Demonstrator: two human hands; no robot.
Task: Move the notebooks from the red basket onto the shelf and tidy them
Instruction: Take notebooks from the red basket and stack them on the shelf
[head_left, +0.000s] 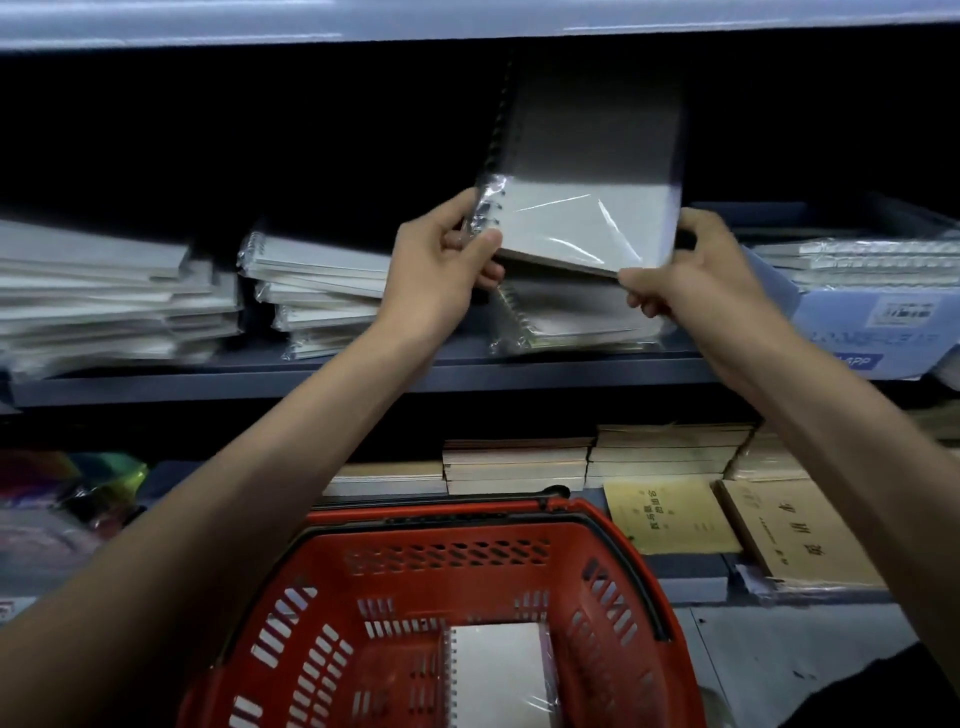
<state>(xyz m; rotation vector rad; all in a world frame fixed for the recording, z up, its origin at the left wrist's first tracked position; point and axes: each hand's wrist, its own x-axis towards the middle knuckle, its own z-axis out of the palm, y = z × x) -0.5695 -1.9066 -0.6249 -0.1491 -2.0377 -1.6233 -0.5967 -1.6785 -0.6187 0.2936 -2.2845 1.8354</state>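
Note:
Both my hands hold a plastic-wrapped spiral notebook (582, 218) tilted up over the dark shelf (467, 371). My left hand (441, 265) pinches its spiral corner. My right hand (685, 270) grips its right lower edge. Directly beneath it lies a small pile of wrapped notebooks (571, 317). More stacks (317, 291) sit to the left on the same shelf. Below, the red basket (395, 597) holds a white spiral notebook (498, 675) lying flat on its bottom.
A wide messy stack of wrapped pads (104, 291) fills the shelf's left end. A blue box of notebooks (872, 322) stands at the right. The lower shelf carries tan exercise books (670, 452) and yellow booklets (670, 517). Colourful packets (78, 493) lie at lower left.

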